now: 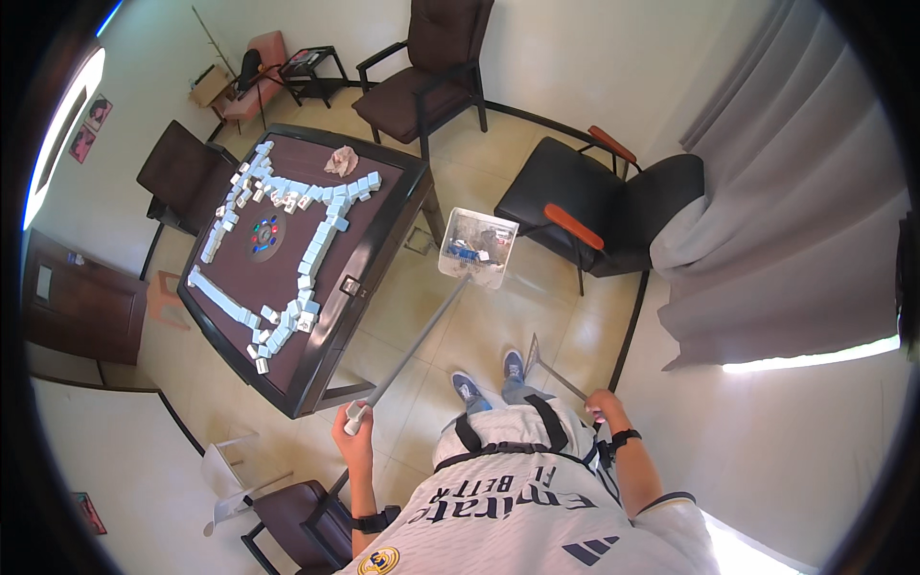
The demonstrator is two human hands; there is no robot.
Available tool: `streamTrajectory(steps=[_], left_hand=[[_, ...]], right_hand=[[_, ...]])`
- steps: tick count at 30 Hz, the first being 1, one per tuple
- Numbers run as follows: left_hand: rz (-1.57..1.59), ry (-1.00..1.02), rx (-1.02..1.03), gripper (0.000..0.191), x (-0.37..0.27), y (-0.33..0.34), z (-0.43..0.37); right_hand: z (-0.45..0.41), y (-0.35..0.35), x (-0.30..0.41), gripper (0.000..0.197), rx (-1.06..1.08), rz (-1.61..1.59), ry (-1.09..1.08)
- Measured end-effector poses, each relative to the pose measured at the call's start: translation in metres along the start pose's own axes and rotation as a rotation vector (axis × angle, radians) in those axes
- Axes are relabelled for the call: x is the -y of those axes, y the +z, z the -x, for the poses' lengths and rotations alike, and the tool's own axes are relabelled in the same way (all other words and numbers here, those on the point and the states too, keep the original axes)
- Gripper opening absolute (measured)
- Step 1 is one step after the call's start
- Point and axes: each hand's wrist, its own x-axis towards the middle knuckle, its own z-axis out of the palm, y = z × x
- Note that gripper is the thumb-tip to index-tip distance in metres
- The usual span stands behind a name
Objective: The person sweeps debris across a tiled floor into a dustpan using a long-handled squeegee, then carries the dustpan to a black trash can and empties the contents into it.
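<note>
My left hand [353, 430] is closed around the light grip at the top of a grey pole. That pole is the handle of a long-handled dustpan [447, 267], whose white pan is out over the tiled floor beside the table. Bits of litter [467, 251], some blue and some white, lie in the pan along with grey dust. My right hand [607, 407] grips the end of a thin-handled floor tool [557, 375]. Its narrow head [532, 355] is down by my right shoe [513, 365]; whether it is a broom or a squeegee I cannot tell.
A mahjong table [374, 248] stands at left with blue-backed mahjong tiles [316, 248] and a crumpled tissue [341, 161]. A black armchair [557, 183] is beyond the pan at right. A brown armchair [438, 86] stands behind the table, another chair [302, 514] behind my left arm. Grey curtains [798, 215] hang at right.
</note>
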Motion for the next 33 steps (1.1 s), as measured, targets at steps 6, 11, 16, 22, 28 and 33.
streamTrajectory(steps=[6, 11, 16, 22, 28, 33], left_hand=[[0.014, 0.210, -0.021, 0.017, -0.028, 0.010, -0.010], [0.079, 0.086, -0.095, 0.011, -0.040, 0.020, -0.027], [-0.019, 0.405, -0.048, 0.010, -0.067, 0.058, -0.032], [0.028, 0.216, -0.049, 0.011, -0.067, 0.100, -0.031], [0.009, 0.155, -0.153, 0.014, -0.021, 0.125, -0.031], [0.061, -0.087, -0.224, 0.008, 0.007, 0.126, -0.036]], right_hand=[[-0.008, -0.003, 0.001, 0.013, 0.003, 0.002, -0.017], [-0.008, -0.028, 0.025, 0.012, -0.078, 0.035, -0.031], [-0.008, -0.049, 0.045, 0.016, -0.175, -0.032, -0.188], [-0.031, -0.063, 0.072, 0.020, -0.390, 0.157, -0.501], [-0.058, -0.086, 0.116, 0.031, -0.032, 0.117, -0.636], [-0.062, -0.083, 0.148, 0.035, 0.009, 0.049, -0.813]])
